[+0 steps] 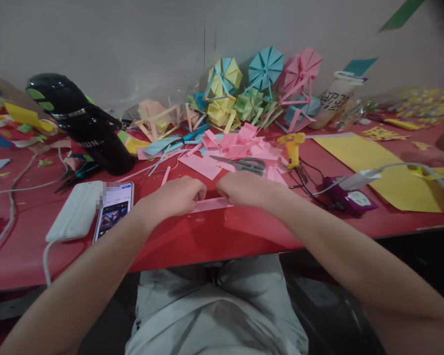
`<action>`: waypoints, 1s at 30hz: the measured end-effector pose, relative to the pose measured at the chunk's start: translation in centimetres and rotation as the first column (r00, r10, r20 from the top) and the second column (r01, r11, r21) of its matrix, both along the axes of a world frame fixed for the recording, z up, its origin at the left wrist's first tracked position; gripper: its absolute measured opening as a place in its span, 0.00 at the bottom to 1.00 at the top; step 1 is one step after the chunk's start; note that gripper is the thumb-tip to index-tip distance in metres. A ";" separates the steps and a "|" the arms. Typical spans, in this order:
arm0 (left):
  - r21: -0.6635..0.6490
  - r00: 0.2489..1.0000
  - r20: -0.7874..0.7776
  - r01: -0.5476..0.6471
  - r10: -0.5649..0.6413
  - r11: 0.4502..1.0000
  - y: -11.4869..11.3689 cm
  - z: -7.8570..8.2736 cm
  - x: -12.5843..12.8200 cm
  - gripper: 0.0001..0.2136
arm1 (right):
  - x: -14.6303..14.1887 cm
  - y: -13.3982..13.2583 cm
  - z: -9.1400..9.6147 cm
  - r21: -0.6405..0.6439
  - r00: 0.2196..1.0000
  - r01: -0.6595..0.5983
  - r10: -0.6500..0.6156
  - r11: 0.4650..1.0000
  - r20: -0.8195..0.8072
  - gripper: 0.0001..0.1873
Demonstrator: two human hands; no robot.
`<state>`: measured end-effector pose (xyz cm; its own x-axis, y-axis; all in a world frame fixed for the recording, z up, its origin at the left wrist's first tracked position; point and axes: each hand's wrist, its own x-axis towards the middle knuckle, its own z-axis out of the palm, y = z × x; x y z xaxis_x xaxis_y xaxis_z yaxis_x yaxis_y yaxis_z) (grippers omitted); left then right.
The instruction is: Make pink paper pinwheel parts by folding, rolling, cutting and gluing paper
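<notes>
A narrow pink paper strip (211, 204) lies along the red table's front part, between my two hands. My left hand (181, 193) is closed at the strip's left end, fingers curled over it. At its right end my right hand (240, 188) is closed the same way, knuckles toward the other hand. The fingertips of both are partly hidden. Just beyond them are a flat pink paper sheet (200, 164), grey-green handled scissors (249, 164) and a heap of folded pink paper pieces (240, 143).
Folded paper umbrellas (265, 68) stand against the wall. To the left are a black bottle (92, 133), a white power bank (76, 209) and a phone (114, 212). On the right lie a yellow glue gun (291, 148), cables, a purple adapter (350, 197) and yellow paper (385, 172).
</notes>
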<state>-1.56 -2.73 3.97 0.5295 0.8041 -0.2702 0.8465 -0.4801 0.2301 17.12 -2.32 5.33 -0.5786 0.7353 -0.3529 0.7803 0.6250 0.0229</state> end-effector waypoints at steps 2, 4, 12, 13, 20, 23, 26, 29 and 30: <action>0.030 1.000 0.000 0.008 -0.008 1.000 0.0 0.0 0.0 0.11 | -0.3 -1.0 -0.3 0.077 1.000 0.000 -0.001 0.997 0.016 0.15; 0.059 1.000 -0.015 0.015 -0.014 0.998 -0.2 0.0 0.1 0.10 | -0.6 -2.1 -0.7 0.132 0.999 0.027 -0.031 0.991 0.029 0.17; 0.183 0.987 -0.145 0.100 -0.074 0.978 -1.8 -0.2 0.6 0.11 | -0.6 -5.0 -2.3 0.235 0.995 0.089 -0.094 0.968 0.012 0.19; 0.213 0.983 -0.167 0.109 -0.074 0.971 -2.2 -0.3 0.7 0.11 | -0.5 -5.2 -2.5 0.240 0.996 0.088 -0.093 0.967 0.008 0.19; 0.342 0.959 -0.283 0.078 0.024 0.936 -5.1 -1.2 1.9 0.12 | 0.5 -6.5 -4.4 0.274 0.991 0.129 -0.112 0.953 -0.079 0.18; 0.391 0.963 -0.261 0.043 0.066 0.919 -5.8 -1.8 2.0 0.13 | 1.0 -6.6 -5.4 0.291 0.985 0.138 -0.101 0.947 -0.139 0.17; 0.373 0.966 -0.250 0.030 0.069 0.927 -5.7 -1.9 2.0 0.13 | 1.3 -6.4 -5.6 0.278 0.982 0.144 -0.102 0.950 -0.162 0.18; 0.333 0.963 -0.265 0.040 0.053 0.942 -5.1 -1.6 1.9 0.12 | 1.4 -6.1 -5.2 0.246 0.980 0.158 -0.123 0.956 -0.155 0.18; 0.321 0.962 -0.268 0.050 0.040 0.946 -4.9 -1.5 1.8 0.12 | 1.4 -5.9 -5.0 0.237 0.980 0.163 -0.129 0.958 -0.152 0.18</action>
<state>0.25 -7.62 2.51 0.4778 0.8689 -0.1295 0.8521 -0.4942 -0.1722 18.57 -8.20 0.37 -0.4877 0.8697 -0.0761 0.8691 0.4919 0.0516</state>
